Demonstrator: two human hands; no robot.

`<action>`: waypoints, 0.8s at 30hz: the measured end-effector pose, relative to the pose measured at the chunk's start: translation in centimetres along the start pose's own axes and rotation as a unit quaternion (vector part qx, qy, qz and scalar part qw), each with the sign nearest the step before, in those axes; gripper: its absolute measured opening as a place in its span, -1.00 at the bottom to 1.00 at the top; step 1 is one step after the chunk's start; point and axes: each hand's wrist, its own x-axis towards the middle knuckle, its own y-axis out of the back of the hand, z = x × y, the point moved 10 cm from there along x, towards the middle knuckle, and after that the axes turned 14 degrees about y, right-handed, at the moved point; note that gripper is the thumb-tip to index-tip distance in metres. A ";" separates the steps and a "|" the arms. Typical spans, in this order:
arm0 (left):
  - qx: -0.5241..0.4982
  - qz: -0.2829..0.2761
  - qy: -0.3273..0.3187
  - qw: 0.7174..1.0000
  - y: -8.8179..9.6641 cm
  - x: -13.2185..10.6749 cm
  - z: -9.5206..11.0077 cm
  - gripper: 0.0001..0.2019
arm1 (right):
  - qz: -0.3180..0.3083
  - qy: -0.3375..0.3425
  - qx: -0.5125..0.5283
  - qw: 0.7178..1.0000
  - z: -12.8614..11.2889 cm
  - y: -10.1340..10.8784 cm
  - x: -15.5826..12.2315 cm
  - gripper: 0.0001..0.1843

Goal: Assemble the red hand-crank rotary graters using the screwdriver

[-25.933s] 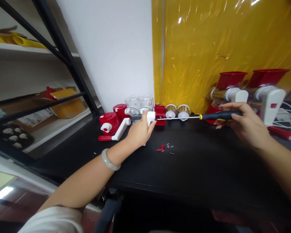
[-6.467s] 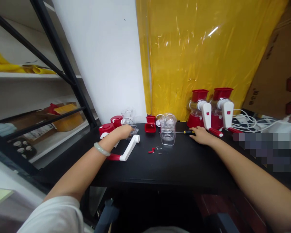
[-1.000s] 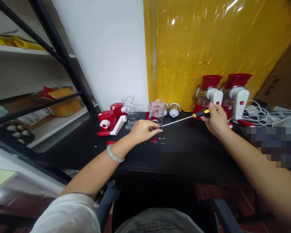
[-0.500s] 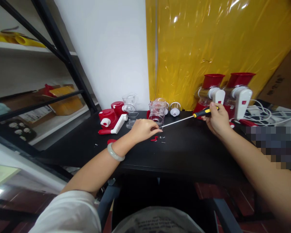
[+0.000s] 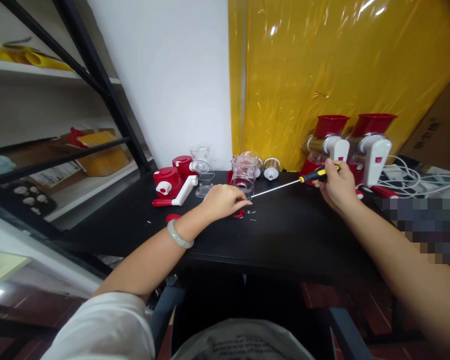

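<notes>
Yellow-and-black, the screwdriver (image 5: 310, 176) is clamped in the right hand (image 5: 338, 189), right of the clear housing (image 5: 244, 167); its tip reaches the left hand (image 5: 224, 201), curled nearer than that housing, its grip unclear.

The right hand (image 5: 338, 188) grips a black-and-yellow screwdriver (image 5: 308, 177).

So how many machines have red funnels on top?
2: one machine, partly behind the right hand, and another machine just right of it. No others show.
</notes>
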 end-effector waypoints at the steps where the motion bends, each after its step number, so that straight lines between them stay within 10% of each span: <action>1: 0.001 0.000 0.001 1.000 0.0 0.0 0.0 -0.65 | -0.003 0.003 0.005 1.000 0.0 -0.1 0.0 -0.67; 24: 0.026 -0.036 -0.001 0.999 -0.9 0.0 -0.1 -0.69 | -0.030 0.038 0.016 0.999 0.4 -0.3 0.5 -0.61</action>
